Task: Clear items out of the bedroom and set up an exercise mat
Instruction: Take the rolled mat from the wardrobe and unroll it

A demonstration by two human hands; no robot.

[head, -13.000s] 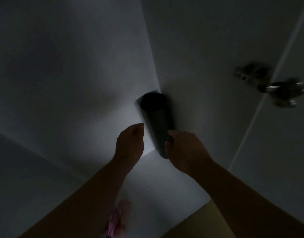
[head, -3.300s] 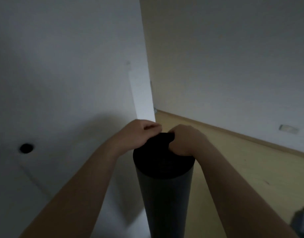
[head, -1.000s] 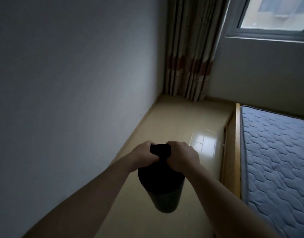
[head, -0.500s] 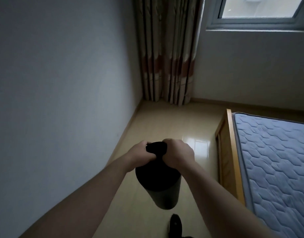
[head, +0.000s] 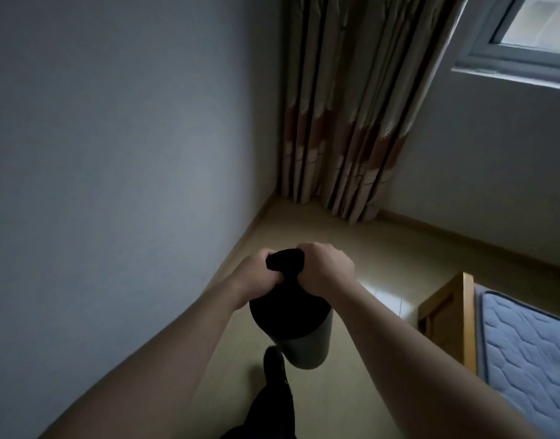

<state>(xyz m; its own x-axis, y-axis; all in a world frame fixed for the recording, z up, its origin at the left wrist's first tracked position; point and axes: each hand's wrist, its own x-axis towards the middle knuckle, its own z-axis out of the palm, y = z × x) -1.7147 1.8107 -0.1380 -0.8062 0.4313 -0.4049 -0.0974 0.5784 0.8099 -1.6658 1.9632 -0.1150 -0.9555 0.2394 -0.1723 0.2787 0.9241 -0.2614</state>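
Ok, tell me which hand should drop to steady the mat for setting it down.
Probably left. Both hands grip the mat by its bunched top, but the left hand sits slightly lower, nearer its body, while the right hand wraps over the top and could carry it alone.

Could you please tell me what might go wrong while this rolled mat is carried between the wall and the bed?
The left hand and right hand grip only the bunched black fabric atop the rolled mat; it could slip and the mat drop. The mat hangs just ahead of the foot, so a step might kick it. The wooden bed frame stands near on the right; a swing could knock it.
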